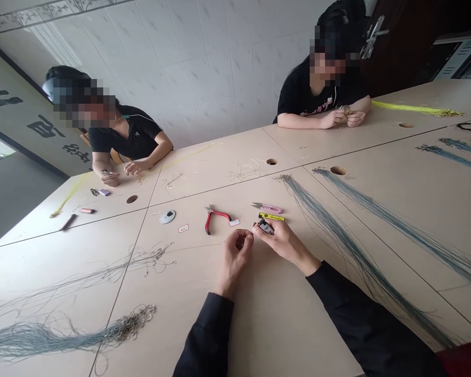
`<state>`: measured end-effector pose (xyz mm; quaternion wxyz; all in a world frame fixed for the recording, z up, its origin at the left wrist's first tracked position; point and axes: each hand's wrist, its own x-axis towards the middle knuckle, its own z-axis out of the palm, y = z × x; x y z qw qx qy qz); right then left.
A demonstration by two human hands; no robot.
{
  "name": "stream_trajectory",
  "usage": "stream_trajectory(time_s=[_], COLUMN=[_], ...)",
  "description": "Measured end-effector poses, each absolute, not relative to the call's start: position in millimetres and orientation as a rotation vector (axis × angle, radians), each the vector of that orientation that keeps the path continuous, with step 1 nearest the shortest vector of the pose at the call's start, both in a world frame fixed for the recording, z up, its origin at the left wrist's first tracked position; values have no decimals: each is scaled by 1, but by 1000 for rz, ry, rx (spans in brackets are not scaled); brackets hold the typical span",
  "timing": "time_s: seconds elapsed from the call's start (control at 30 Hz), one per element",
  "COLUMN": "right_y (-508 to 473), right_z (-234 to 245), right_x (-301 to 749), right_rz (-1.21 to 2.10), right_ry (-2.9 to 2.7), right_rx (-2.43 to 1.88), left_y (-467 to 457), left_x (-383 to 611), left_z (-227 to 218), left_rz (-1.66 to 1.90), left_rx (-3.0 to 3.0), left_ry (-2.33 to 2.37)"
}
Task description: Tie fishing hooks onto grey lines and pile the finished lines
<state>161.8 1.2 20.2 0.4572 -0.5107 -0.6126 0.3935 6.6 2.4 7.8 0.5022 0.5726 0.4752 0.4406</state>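
My left hand [237,256] is closed, thumb and finger pinched. A thin fishing line [196,246] runs left from it across the table; the pinched end is hidden. My right hand [284,242] grips a dark lighter [266,226] with a pale label, its top close to the left fingertips. No flame shows. Just beyond lie a yellow-and-black item [272,217] and pink thread snips [270,208]. Red-handled pliers [208,224] lie spread ahead of my left hand, touching a small red-edged label [234,222]. Farther left are another label [183,228] and a round metallic disc [167,216].
Bundles of blue-green line [337,243] with hooks stretch along the right. A hook-ended bundle [129,324] and looser lines [102,275] lie left. Two people [127,131] [322,99] work across the table [204,324]. Round holes [338,170] pierce the tabletop.
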Motion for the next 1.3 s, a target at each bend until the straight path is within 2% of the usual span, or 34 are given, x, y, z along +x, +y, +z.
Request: stream_trajectory(time_s=[0.2, 0.4, 0.77, 1.3], right_y=[0, -3, -7, -8], right_z=[23, 24, 17, 21], right_x=[161, 157, 141, 135], right_rz=[1061, 1493, 1577, 1495], right_ry=[-1486, -1213, -1163, -1119], right_rx=[-1263, -1334, -1315, -1318], left_y=[4, 4, 3, 2], left_x=[8, 6, 4, 4], left_z=[11, 12, 12, 15], left_rz=[1054, 1096, 1174, 1196], left_rx=[1320, 1257, 1188, 1166], left_ry=[1172, 1205, 1160, 1112])
